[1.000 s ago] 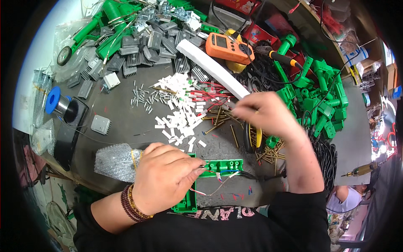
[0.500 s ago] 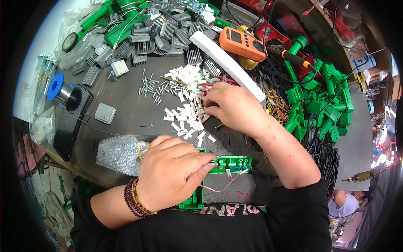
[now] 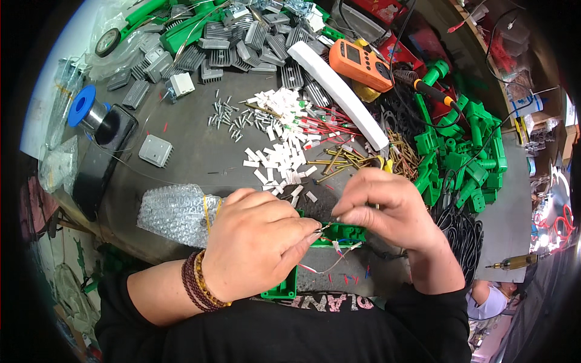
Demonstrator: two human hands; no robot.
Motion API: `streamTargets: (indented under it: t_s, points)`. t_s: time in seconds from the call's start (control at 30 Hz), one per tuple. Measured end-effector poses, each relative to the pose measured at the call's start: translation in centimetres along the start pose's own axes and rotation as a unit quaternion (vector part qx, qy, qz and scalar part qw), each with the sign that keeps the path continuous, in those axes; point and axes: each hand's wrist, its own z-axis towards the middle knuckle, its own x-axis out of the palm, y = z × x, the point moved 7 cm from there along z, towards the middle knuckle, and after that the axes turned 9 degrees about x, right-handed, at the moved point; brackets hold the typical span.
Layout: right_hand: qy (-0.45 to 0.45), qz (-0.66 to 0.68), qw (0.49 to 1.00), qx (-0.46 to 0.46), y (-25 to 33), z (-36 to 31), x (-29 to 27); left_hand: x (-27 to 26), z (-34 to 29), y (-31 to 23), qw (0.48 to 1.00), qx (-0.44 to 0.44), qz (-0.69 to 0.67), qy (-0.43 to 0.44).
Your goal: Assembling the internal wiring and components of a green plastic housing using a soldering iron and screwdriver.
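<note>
My left hand [image 3: 257,242], with beaded bracelets at the wrist, pinches a thin wire between thumb and forefinger. The wire's bare end pokes out past the fingertips. My right hand [image 3: 390,209] is closed close by, thumb against fingers; whatever is between them is too small to make out. Below the fingertips lies an open green plastic housing [image 3: 351,232], partly hidden by my hands. Red, white and blue wires run from it, with white sleeves [image 3: 337,247] on them. A second green housing [image 3: 280,289] shows under my left hand.
White sleeves [image 3: 284,157], screws [image 3: 225,115] and brass pins [image 3: 333,162] lie in piles ahead. Grey heatsinks [image 3: 254,36] are heaped at the back. An orange multimeter [image 3: 361,65], soldering iron [image 3: 433,92] and green casings [image 3: 472,145] stand right; a solder spool [image 3: 86,115] left.
My right hand has come back from the white sleeve pile toward my left fingertips. My left hand keeps its pinch and has shifted slightly right.
</note>
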Motion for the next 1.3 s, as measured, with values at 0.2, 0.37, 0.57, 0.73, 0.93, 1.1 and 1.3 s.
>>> streamTargets:
  t_s: [0.2,0.37,0.57,0.73,0.93,1.1,1.3]
  points:
    - [-0.008,-0.002,0.999,0.032,0.6,-0.7,1.1,-0.1,-0.1,-0.2,1.000,0.000,0.007,0.000]
    - [0.001,-0.044,0.999,0.020,0.9,-0.8,1.5,-0.1,0.1,-0.5,1.000,-0.004,0.026,0.013]
    - [-0.074,0.013,0.996,0.040,-0.3,-2.1,0.3,0.1,-0.2,-0.1,1.000,-0.006,0.018,0.005]
    - [-0.095,0.028,0.995,0.004,-0.1,-2.3,0.1,0.0,-0.2,-0.3,1.000,0.002,0.027,-0.001]
    - [-0.089,0.023,0.996,0.015,0.1,-2.3,0.0,0.0,-0.2,-0.3,1.000,0.004,0.026,-0.001]
    - [-0.069,0.023,0.997,0.003,0.3,-1.7,1.2,0.0,-0.3,-0.2,1.000,0.003,0.024,-0.003]
    - [-0.049,0.007,0.999,0.009,0.2,-0.9,1.7,-0.3,-0.4,-0.2,0.999,0.013,0.014,-0.035]
